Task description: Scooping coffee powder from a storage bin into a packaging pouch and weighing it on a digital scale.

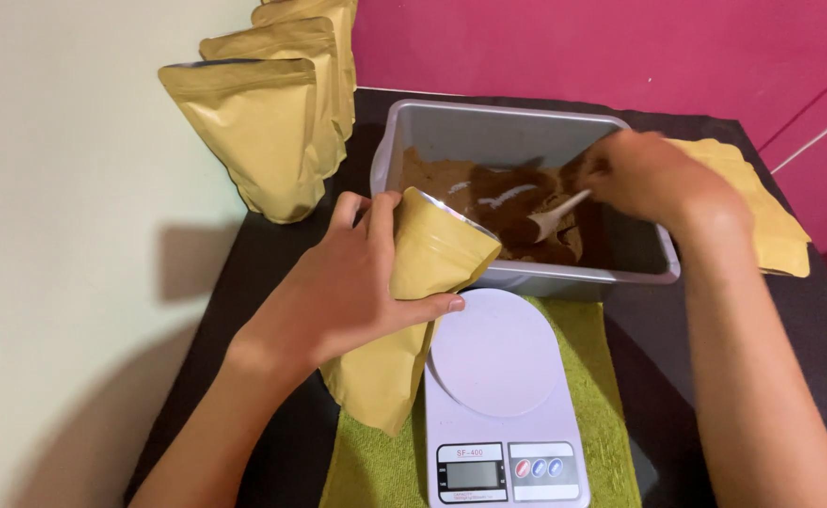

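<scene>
My left hand (352, 287) grips an open yellow-brown stand-up pouch (432, 259), tilted with its mouth toward a grey plastic tub (489, 132). The tub holds brown powder (517, 212). My right hand (644, 179) reaches into the tub from the right and holds a white spoon (555, 214) whose bowl is dipped in the powder. Just in front of the tub, under the pouch's lower end, a white kitchen scale (498, 376) with a round platform and a small display lies on a green cloth (611, 404).
Three filled yellow-brown pouches (268, 132) stand in a row at the back left of the black table (263, 254). Flat empty pouches (762, 207) lie at the right behind my right arm. A pink wall rises behind; the table's left edge drops off to a pale floor.
</scene>
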